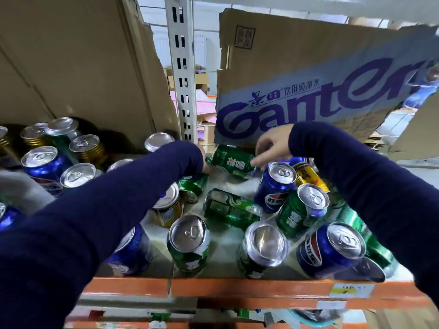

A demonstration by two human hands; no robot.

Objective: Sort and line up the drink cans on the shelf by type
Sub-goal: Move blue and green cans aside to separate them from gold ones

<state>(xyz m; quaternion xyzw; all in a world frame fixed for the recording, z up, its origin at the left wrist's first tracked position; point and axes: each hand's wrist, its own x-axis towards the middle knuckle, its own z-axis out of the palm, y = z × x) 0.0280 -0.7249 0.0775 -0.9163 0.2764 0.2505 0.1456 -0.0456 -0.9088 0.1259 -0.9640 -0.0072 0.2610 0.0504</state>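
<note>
While the right hand (273, 144) pinches a toppled green can (231, 160) and I cannot tell the left hand's (204, 160) grip, mixed cans (275, 186) nearer than both lie jumbled, so sorting seems barely begun.

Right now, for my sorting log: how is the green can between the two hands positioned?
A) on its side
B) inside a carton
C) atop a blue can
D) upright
A: the green can lies on its side, the right hand holding its end.

A green can (231, 160) carries white script; a blue Pepsi can (273, 189) shows a red-and-white emblem. The shelf beam (237, 287) is orange, and the brown cardboard box (308, 55) bears purple lettering.
</note>
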